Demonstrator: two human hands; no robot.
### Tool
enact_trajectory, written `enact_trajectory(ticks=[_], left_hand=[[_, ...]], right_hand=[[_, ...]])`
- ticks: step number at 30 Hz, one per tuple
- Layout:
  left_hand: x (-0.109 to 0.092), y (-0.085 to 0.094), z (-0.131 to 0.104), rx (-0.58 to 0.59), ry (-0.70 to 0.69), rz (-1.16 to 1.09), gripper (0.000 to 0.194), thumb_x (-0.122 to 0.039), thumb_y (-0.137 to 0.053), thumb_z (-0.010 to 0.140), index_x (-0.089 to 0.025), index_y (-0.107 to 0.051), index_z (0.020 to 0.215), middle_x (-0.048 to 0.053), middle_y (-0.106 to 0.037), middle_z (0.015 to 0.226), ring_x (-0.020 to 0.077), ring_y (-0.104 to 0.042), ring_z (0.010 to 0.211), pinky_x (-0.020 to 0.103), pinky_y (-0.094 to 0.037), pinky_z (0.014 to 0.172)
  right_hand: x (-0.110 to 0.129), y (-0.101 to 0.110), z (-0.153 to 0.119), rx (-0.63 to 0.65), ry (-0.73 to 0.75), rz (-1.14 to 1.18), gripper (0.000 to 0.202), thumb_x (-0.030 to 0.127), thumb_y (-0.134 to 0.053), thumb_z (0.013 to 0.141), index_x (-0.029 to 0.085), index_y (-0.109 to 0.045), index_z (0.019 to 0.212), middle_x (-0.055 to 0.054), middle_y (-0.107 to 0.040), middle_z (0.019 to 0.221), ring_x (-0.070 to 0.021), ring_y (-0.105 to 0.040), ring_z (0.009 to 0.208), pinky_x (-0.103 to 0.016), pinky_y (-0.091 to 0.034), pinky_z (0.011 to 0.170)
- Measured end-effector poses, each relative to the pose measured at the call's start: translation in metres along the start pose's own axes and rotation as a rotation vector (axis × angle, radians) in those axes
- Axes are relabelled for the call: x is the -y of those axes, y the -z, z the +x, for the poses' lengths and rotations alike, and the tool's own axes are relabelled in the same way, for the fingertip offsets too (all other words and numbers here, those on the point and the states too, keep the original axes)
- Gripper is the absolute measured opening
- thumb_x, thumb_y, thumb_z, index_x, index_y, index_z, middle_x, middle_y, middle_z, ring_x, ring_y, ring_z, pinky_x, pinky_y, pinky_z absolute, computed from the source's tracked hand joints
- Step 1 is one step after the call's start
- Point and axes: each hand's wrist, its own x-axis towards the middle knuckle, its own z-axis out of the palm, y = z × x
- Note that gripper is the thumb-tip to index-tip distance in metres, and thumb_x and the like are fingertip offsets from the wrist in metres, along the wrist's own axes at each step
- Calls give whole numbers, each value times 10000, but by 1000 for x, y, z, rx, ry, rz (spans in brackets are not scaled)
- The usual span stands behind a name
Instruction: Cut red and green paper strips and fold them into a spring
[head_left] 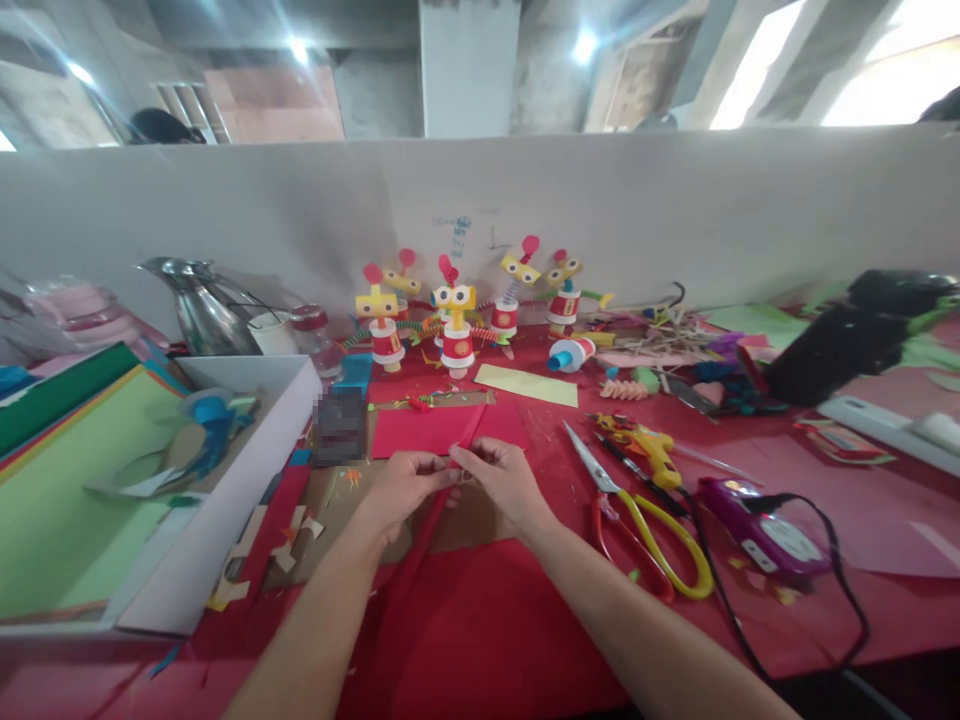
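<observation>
Both hands meet over the middle of the red table. My left hand (409,485) pinches a long red paper strip (429,532), which slants from upper right down toward me. My right hand (501,477) pinches the same strip close beside the left fingertips. Beneath the hands lie a brown cardboard sheet (469,525) and a bright red paper sheet (412,430). To the right of my right hand, scissors (611,490) with one red and one yellow handle lie with their blades pointing away. A yellow glue gun (654,455) rests just beyond them.
Several paper-cup robot figures (457,345) stand at the back near a pale partition (300,200). On the left is a white box (247,500) of coloured paper, with a metal jug (206,305) behind. A purple power strip (765,530) with a black cord lies right.
</observation>
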Motion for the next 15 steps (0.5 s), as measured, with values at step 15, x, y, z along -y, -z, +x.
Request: enact_trajectory(ticks=[15], left_hand=[[2, 9, -1, 70, 44, 37, 254, -334, -761, 612, -136, -610, 663, 13, -625, 596, 121, -584, 572, 259, -456, 609]], right_hand=[[13, 20, 4, -34, -86, 189, 248, 400, -711, 674, 168, -664, 600, 16, -601, 537, -89, -503, 530, -217, -354, 545]])
